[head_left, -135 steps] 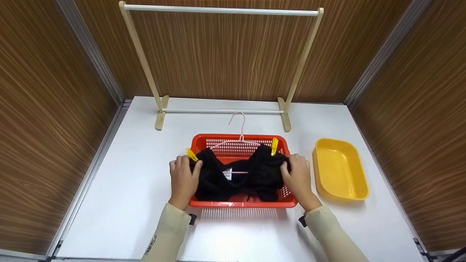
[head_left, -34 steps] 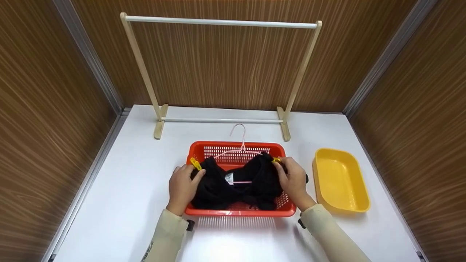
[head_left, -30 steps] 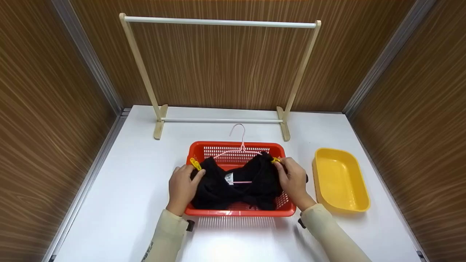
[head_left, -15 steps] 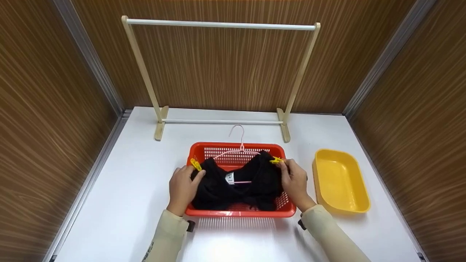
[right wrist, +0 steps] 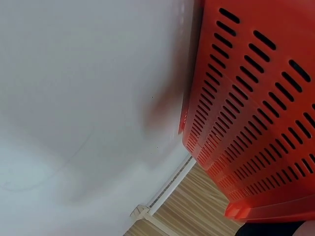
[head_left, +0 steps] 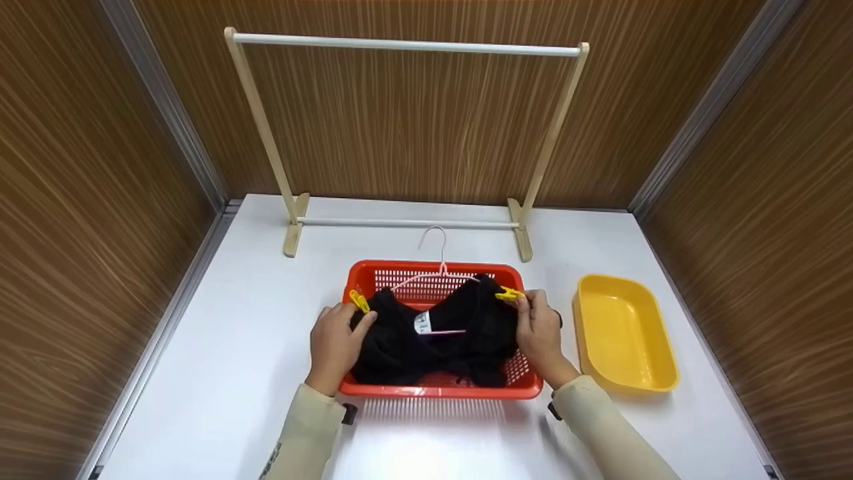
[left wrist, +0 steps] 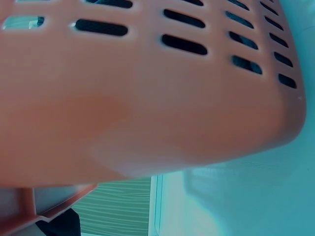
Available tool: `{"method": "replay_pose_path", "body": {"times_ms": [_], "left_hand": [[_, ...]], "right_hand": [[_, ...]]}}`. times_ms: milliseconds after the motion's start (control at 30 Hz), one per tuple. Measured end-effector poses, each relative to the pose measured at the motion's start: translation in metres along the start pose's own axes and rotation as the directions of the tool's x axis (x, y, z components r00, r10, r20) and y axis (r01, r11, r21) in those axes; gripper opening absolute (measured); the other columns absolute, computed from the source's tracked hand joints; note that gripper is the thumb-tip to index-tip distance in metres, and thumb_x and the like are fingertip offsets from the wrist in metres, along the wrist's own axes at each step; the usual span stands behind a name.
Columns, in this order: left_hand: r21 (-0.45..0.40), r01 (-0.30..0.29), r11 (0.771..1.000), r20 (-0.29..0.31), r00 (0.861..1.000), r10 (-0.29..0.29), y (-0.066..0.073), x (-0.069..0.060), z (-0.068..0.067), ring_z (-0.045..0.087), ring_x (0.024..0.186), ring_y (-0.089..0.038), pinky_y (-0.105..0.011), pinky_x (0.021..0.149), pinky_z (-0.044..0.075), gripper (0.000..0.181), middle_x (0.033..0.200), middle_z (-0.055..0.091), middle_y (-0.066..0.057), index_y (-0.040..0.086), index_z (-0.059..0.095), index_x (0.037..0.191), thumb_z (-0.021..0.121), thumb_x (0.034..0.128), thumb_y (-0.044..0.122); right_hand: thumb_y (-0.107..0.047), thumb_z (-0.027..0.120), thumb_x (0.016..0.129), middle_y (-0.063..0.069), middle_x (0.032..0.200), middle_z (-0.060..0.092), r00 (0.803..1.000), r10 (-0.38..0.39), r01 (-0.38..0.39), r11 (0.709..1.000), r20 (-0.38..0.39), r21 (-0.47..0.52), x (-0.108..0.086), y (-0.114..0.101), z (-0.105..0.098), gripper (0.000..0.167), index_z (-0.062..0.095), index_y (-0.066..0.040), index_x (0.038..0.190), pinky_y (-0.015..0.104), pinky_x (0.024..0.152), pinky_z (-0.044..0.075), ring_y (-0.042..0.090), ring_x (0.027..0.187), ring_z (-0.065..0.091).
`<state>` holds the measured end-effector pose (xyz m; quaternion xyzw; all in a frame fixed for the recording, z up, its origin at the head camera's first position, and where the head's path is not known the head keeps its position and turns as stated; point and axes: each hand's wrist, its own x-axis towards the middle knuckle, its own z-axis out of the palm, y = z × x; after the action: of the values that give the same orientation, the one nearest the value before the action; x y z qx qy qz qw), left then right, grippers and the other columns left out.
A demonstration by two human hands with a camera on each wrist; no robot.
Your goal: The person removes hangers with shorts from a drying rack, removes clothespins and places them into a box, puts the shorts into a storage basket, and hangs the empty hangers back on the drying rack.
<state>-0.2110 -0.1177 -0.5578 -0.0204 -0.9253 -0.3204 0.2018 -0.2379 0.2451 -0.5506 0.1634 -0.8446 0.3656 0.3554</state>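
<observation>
A black garment (head_left: 393, 347) with a white label (head_left: 422, 323) lies on a pink hanger (head_left: 443, 270) in the red basket (head_left: 440, 392). My left hand (head_left: 336, 340) grips the garment's left shoulder, just below a yellow clothespin (head_left: 359, 301) that stands up from the cloth. With thumb and fingers, my right hand (head_left: 541, 333) pinches a second yellow clothespin (head_left: 508, 293) at the right shoulder, now lying nearly sideways. Whether its tip still bites the cloth is hard to tell. Both wrist views show mainly basket walls, and the fingertips are hidden there.
A wooden rack with a white top bar (head_left: 406, 45) stands behind the basket. To the right sits a yellow tray (head_left: 623, 333) on the white table (head_left: 220, 347). Wood-patterned panels (head_left: 413, 127) enclose the back and both sides.
My right hand has gone from the garment's right shoulder to the clothespin there. That clothespin has turned from upright to sideways and shifted slightly right. My left hand keeps its hold.
</observation>
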Motion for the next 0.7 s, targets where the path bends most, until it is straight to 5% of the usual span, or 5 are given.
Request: {"method": "replay_pose_path", "body": {"times_ms": [133,267,333,467,700], "left_hand": [[-0.011,-0.012,1.0,-0.002,1.0,0.012,0.0023,0.0041,0.0004,0.051,0.076,-0.026,-0.038,0.071,0.039,0.037,0.084,0.066,-0.007,0.008,0.068,0.095,0.071,0.0969,0.044],[-0.007,-0.013,1.0,-0.004,1.0,0.013,0.0029,0.0052,0.001,0.051,0.075,-0.026,-0.038,0.07,0.039,0.037,0.082,0.065,-0.007,0.008,0.067,0.094,0.071,0.0971,0.044],[-0.005,-0.012,1.0,-0.007,1.0,0.012,0.0025,0.0041,0.0014,0.051,0.074,-0.026,-0.038,0.07,0.039,0.037,0.082,0.065,-0.006,0.008,0.067,0.093,0.071,0.0971,0.044],[-0.004,-0.008,1.0,-0.008,1.0,0.008,0.0017,0.0018,0.0017,0.052,0.075,-0.026,-0.039,0.07,0.04,0.036,0.083,0.066,-0.007,0.008,0.068,0.093,0.072,0.0967,0.044],[-0.004,0.007,1.0,-0.004,1.0,-0.007,0.0011,-0.0002,0.0012,0.051,0.076,-0.026,-0.038,0.071,0.041,0.038,0.085,0.067,-0.007,0.007,0.069,0.096,0.072,0.0962,0.045]], "right_hand": [[-0.005,0.05,0.107,0.014,0.101,0.075,0.999,-0.007,0.005,0.999,0.039,0.038,0.0042,0.001,-0.0016,0.01,0.058,0.002,0.108,0.041,0.079,0.053,0.027,0.087,0.071],[-0.005,0.043,0.11,0.014,0.136,0.066,0.993,-0.019,0.004,0.992,0.115,0.127,0.0065,0.0041,-0.001,0.019,0.056,0.006,0.118,0.022,0.101,0.046,0.03,0.114,0.071],[-0.006,0.042,0.111,0.013,0.141,0.064,0.991,-0.015,-0.005,0.987,0.13,0.158,0.0063,0.0053,0.0001,0.021,0.056,0.005,0.122,0.015,0.104,0.04,0.029,0.115,0.07],[-0.007,0.044,0.11,0.012,0.125,0.069,0.994,-0.002,-0.017,0.984,0.105,0.178,0.0056,0.005,0.0023,0.022,0.058,0.003,0.124,0.016,0.1,0.041,0.025,0.109,0.068],[-0.001,0.054,0.104,0.011,0.102,0.055,0.993,0.012,-0.032,0.985,0.116,0.171,0.0061,0.0029,0.0051,0.005,0.055,0.001,0.109,0.027,0.087,0.041,0.017,0.094,0.053]]}}
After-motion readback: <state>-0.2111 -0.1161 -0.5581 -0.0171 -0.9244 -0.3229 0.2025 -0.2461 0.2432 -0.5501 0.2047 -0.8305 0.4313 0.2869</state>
